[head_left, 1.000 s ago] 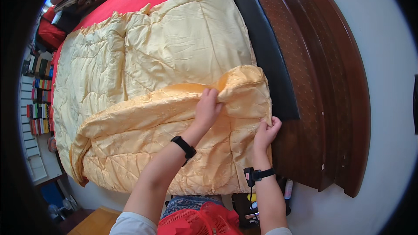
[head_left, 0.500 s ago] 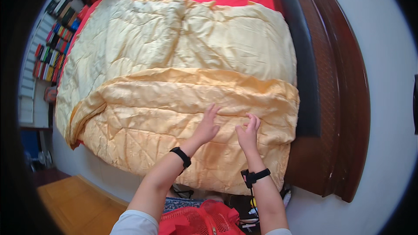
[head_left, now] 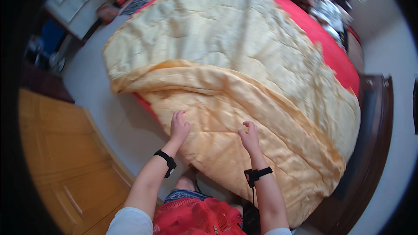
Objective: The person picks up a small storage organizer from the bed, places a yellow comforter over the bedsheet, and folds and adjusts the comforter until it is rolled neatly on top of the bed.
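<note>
Loosely curled and empty, the person's bare left hand (head_left: pixel 179 127) hung over the near edge of a shiny golden-yellow padded quilt (head_left: pixel 217 119). The bare right hand (head_left: pixel 249 139), likewise free with its fingers bent, was above the quilt's folded-back part; whether either hand touched the fabric, I could not tell. The quilt lay spread over a bright red cloth sheet (head_left: pixel 337 66), its paler cream side showing beyond the fold, beside a dark brown wooden headboard (head_left: pixel 384 124).

Head-worn, left of 2 fisheyes; looks down across the quilt (head_left: pixel 244 61) to its far side from close above, spanning left door (head_left: pixel 65 165) to right headboard (head_left: pixel 374 156).
</note>
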### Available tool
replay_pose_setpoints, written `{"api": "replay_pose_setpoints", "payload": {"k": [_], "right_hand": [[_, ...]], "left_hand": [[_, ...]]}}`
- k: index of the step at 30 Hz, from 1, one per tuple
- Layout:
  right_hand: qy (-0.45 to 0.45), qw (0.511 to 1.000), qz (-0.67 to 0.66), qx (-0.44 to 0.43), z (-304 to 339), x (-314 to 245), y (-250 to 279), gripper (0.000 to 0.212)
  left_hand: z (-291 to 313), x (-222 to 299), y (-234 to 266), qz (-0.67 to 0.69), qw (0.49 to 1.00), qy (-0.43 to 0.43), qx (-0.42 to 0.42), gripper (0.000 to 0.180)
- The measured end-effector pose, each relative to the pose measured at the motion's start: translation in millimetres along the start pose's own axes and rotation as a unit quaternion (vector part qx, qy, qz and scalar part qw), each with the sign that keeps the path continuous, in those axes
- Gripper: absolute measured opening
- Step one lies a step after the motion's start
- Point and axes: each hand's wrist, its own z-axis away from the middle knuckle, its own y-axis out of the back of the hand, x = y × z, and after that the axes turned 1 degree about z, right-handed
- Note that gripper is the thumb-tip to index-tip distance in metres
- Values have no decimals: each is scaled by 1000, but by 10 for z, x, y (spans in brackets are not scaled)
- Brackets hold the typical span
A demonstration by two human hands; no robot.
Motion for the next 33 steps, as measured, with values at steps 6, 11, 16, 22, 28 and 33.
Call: {"api": "replay_pose_setpoints", "payload": {"k": [6,11,16,22,28,33], "right_hand": [[107,984,20,-144,-274,-1430,-1713,42],[204,963,17,-177,-387,-2097,-2660,56],[229,945,140,-187,-677,-2570,-3291,83],[144,956,196,-161,-928,-2330,-3792,79],[89,927,234,-278,-1314,-2251,-3662,39],[50,910,112,-395,-1272,-2853,-3325,25]], "left_hand": [[20,-1297,1613,2,980,163,112,40],[403,-1917,2087,54,954,247,162,39],[805,-2271,2080,113,941,289,137,41],[679,-2526,2082,305,892,331,37,37],[-523,-2356,2083,519,738,428,-41,58],[-1324,-2599,1980,630,600,491,35,79]]}}
